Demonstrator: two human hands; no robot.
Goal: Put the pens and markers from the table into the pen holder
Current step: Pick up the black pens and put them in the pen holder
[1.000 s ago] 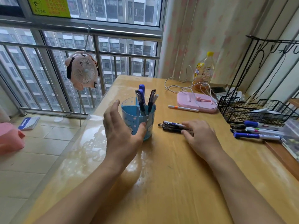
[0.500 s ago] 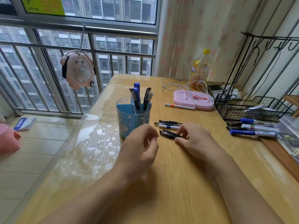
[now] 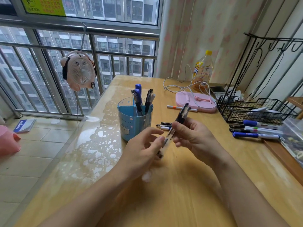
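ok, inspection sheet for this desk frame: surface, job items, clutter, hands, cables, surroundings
Surface: wooden table, glossy cover with pale blotches on the left part.
Job's things: blue pen holder with several pens standing in it; one pen lifted; loose pens behind the hands; markers at right; orange-banded pen.
Clutter: pink stand, wire basket, bottle.
Hands: left hand and right hand both on the lifted pen.
Cables: white cable looped over the stand.
Surroundings: barred window, hanging fan, curtain.
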